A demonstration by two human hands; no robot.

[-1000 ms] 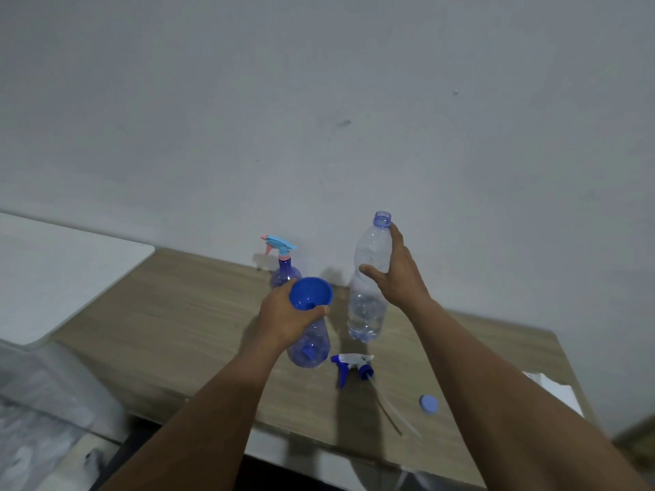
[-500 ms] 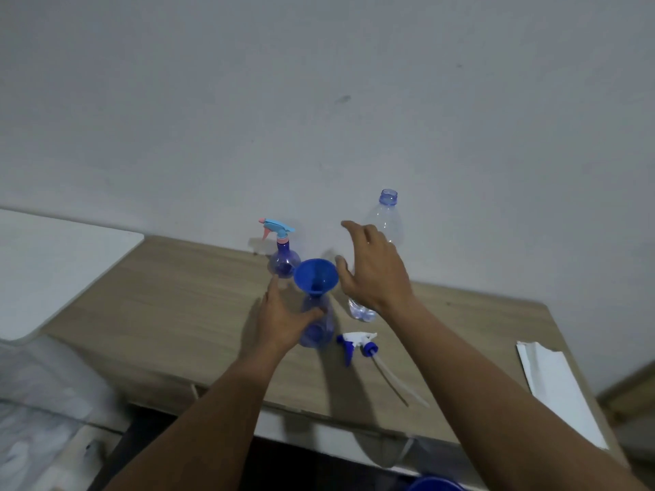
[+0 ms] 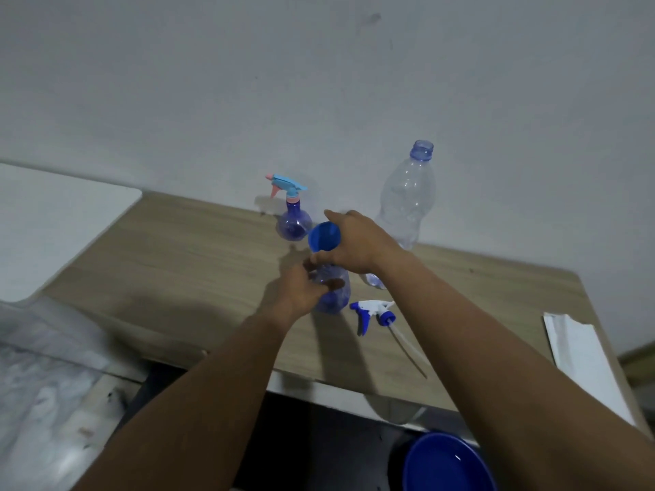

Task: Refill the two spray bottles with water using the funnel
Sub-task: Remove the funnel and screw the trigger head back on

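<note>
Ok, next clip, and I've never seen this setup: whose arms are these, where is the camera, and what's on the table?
No machine here: a person's bare arms, filmed by a wide-angle camera worn on their head, looking down. The left hand wraps the round purple spray bottle body; the right hand has its grip on the blue plastic funnel sitting on it. On the wooden table stand a second purple spray bottle with a light-blue trigger and an uncapped clear plastic water bottle. A blue-and-white trigger head with its tube lies loose, and white paper sits at the right edge.
</note>
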